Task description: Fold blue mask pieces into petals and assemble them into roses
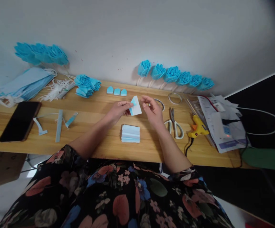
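Note:
My left hand (117,110) pinches a small white and light-blue rectangle of mask fabric (135,107), one corner folded over, held above the wooden table (99,142). Just to the right of that piece, my right hand (153,110) has its fingers curled and its fingertips close to the edge of the piece; whether they touch it I cannot make out. Below the hands lies a stack of cut fabric rectangles (130,133). Three small folded blue pieces (116,91) sit in a row behind the hands.
Blue fabric roses (175,74) line the wall, with more (87,85) at the left. White scissors (174,124), a yellow glue gun (198,126), papers (223,126), tape rings (174,98), a black phone (20,120), blue strips (59,125) and a stack of masks (25,84) lie around.

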{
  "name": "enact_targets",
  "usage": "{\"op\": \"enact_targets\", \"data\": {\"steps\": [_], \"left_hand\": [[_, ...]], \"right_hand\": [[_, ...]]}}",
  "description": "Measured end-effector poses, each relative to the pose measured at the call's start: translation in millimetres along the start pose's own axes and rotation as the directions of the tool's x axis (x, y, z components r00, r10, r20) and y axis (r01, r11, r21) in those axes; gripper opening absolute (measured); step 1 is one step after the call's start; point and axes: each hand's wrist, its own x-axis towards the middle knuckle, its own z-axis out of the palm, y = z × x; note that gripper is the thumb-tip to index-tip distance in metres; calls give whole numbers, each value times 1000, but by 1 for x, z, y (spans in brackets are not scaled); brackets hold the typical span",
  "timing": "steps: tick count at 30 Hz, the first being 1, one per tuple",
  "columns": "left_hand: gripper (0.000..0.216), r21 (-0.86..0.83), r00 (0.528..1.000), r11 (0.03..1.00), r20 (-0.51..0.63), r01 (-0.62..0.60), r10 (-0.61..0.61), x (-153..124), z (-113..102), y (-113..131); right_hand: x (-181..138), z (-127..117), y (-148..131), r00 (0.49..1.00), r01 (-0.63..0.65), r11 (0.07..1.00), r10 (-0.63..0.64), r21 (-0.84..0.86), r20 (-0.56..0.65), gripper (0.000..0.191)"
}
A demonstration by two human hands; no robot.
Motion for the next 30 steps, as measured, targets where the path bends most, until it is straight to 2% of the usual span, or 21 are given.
{"op": "enact_targets", "data": {"steps": [2,5,8,10,16,20,25,30], "left_hand": [[24,-99,999,995,-32,2,-5,1,-1,1],[22,-186,998,983,-62,-4,-7,3,-3,2],[21,-214,998,977,-60,-18,6,3,-4,0],[21,-219,999,975,-44,-27,18,3,-3,-1],[27,-217,1000,976,-7,-14,12,2,1,-5],[29,-199,1000,980,-3,-23,23,1,1,-5],[21,-189,1000,982,-10,-7,5,1,2,-5],[16,-178,1000,984,-11,-8,6,0,3,-4]], "right_hand": [[1,-2,-1,992,127,980,-127,-155,13,34],[1,-2,-1,951,311,876,-284,-370,127,44],[1,0,1,903,430,778,-354,-459,246,51],[0,1,2,889,456,758,-373,-466,264,49],[0,2,5,903,429,797,-389,-424,181,20],[1,4,7,914,405,843,-388,-354,121,7],[-1,6,6,965,261,932,-259,-251,42,6],[-2,9,4,993,120,986,-119,-114,10,8]]}}
